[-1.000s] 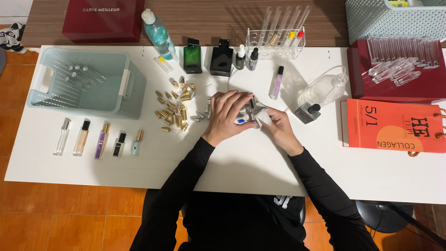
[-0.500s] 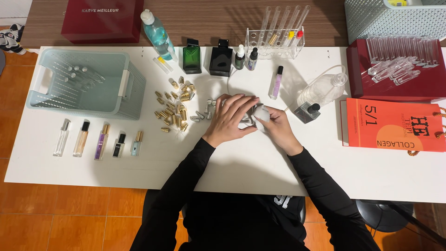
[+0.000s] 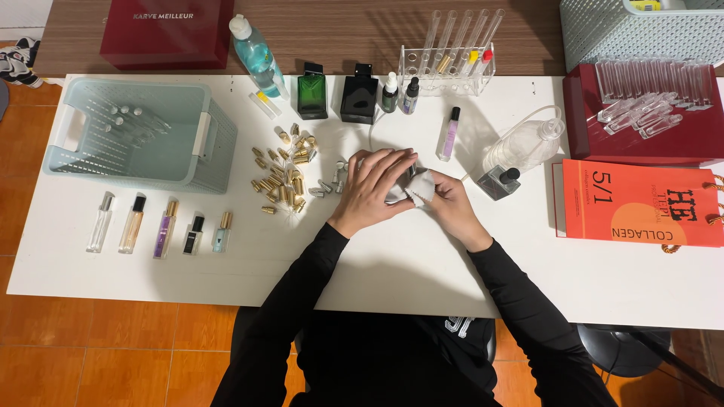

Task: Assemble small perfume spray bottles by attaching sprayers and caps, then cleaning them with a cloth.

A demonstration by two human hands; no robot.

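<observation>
My left hand (image 3: 375, 188) and my right hand (image 3: 445, 200) meet at the middle of the white table (image 3: 226, 264). Both press on a small white cloth or tissue (image 3: 419, 187) that wraps something I cannot make out. My left hand lies over it with fingers spread; my right hand grips it from the right. A pile of small gold and silver caps (image 3: 286, 175) lies just left of my left hand. A slim purple vial (image 3: 448, 134) stands behind my hands.
A pale green basket (image 3: 136, 136) with vials sits at the left, a row of small spray bottles (image 3: 162, 230) before it. Green and black perfume bottles (image 3: 335, 94), a tube rack (image 3: 449, 68), a clear plastic bottle (image 3: 524, 147), a red tray (image 3: 641, 124) and an orange box (image 3: 637, 203) stand around.
My hands have shifted slightly left and lowered onto the table. The small item with a blue part seen a second ago is now covered by the white cloth and my left hand.
</observation>
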